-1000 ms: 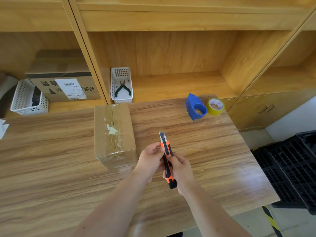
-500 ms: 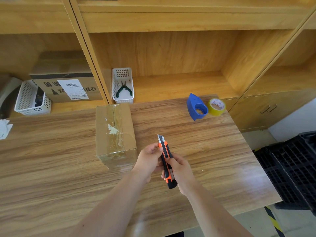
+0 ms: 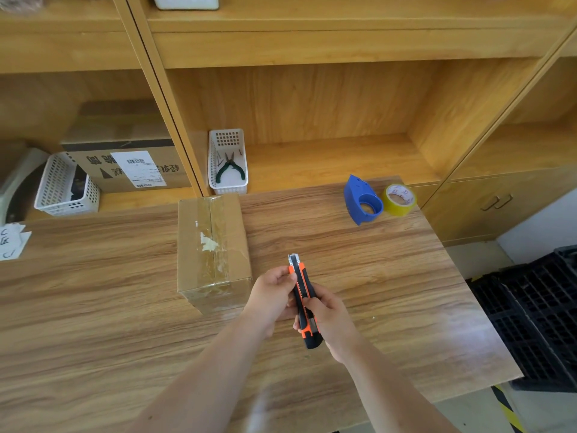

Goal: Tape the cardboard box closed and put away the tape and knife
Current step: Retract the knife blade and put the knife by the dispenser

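Your hands meet over the wooden table point(image 3: 390, 295) at about 6 o'clock of the view, both closed on the utility knife point(image 3: 303, 303). Your left hand point(image 3: 271, 295) pinches the knife near its orange front end, fingers curled; your right hand point(image 3: 332, 320) wraps the black handle, thumb lying on the orange slider. The knife points toward 12 o'clock, and only a short stub of metal shows at its tip; one second ago a longer length of blade stood out, and half a second ago a shorter one. The hands have kept nearly the same place and grip across the three frames. The cardboard box point(image 3: 212, 245) rests on the table at 10 o'clock of the hands, just beside your left hand, its top seam covered by clear tape with a torn white patch; its place on the table is unchanged. The blue tape dispenser point(image 3: 360, 201) and the yellow tape roll point(image 3: 399, 200) stand side by side at 2 o'clock, near the table's far edge, well apart from the hands, also unmoved. Behind the box, at 12 o'clock, a white basket point(image 3: 228, 142) on the shelf holds green-handled pliers point(image 3: 230, 168). The view has tilted slightly upward since the earlier frames.
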